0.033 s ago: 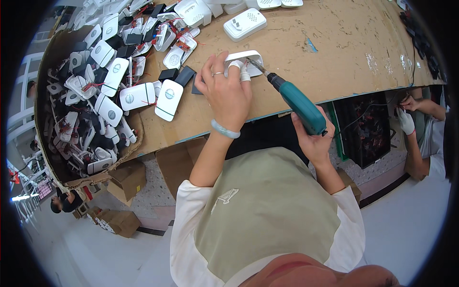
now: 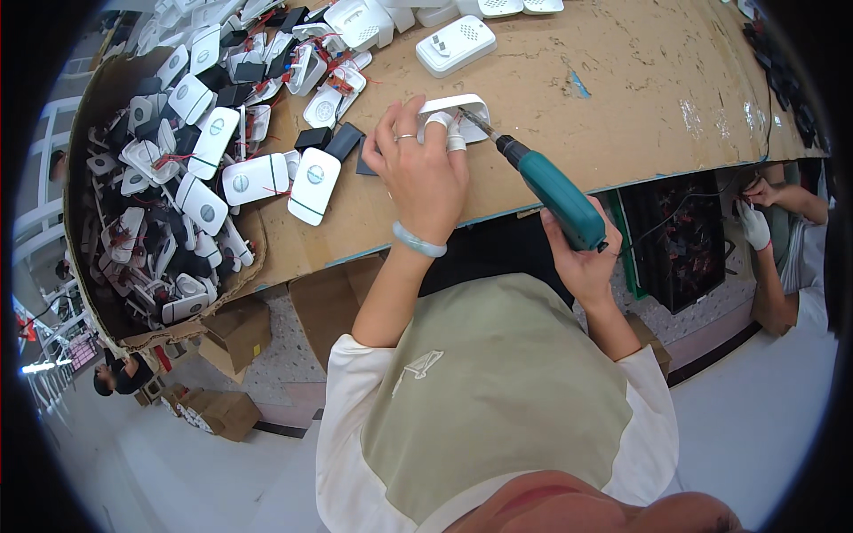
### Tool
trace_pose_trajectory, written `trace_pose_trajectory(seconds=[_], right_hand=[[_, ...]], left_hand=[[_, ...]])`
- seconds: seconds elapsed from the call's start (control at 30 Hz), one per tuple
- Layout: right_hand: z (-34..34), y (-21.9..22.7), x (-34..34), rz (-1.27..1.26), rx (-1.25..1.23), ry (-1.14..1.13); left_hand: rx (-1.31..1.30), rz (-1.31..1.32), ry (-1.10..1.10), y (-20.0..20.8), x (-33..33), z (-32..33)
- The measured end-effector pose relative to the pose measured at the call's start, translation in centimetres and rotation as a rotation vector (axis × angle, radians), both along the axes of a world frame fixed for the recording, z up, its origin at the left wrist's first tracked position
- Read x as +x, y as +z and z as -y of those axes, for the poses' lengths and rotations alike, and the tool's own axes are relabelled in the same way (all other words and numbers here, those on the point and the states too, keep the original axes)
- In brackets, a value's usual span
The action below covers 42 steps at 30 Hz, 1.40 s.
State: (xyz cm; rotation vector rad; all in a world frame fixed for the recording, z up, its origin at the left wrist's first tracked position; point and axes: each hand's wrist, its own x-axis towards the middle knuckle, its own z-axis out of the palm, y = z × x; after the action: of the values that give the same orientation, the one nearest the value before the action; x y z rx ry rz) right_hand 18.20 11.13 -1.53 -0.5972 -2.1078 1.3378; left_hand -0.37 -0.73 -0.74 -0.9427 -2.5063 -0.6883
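My right hand is wrapped round the back end of a green power screwdriver. Its dark chuck and bit slant up and to the left, with the tip inside a white plastic housing. That housing is a shallow rounded shell, open side up on the cardboard-covered table. My left hand holds the shell from its left side, white coverings on two fingertips, and hides much of the inside. Left of this hand lie dark rectangular blocks and a white oval-cornered cover.
A big cardboard box at the left is heaped with white housings, black blocks and red wires. More parts spread along the far left of the table. A white housing with holes lies beyond my hands. Another person's gloved hand works at the right.
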Motion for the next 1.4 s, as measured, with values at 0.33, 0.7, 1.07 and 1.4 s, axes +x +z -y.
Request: trace_pose_trajectory(seconds=[0.33, 0.7, 1.07, 1.4], right_hand=[[-0.07, -0.03, -0.30, 0.008, 0.008, 0.003], [-0.19, 0.02, -0.44, 0.034, 0.012, 0.009], [-0.17, 0.44, -0.59, 0.025, 0.026, 0.032], [0.12, 0.70, 0.14, 0.008, -0.034, -0.013]], left_hand=[[0.000, 0.010, 0.005, 0.14, -0.10, -0.15], [-0.014, -0.003, 0.022, 0.09, -0.20, -0.28], [-0.021, -0.001, 0.030, 0.10, -0.16, -0.29], [-0.027, 0.005, 0.025, 0.08, -0.23, -0.38]])
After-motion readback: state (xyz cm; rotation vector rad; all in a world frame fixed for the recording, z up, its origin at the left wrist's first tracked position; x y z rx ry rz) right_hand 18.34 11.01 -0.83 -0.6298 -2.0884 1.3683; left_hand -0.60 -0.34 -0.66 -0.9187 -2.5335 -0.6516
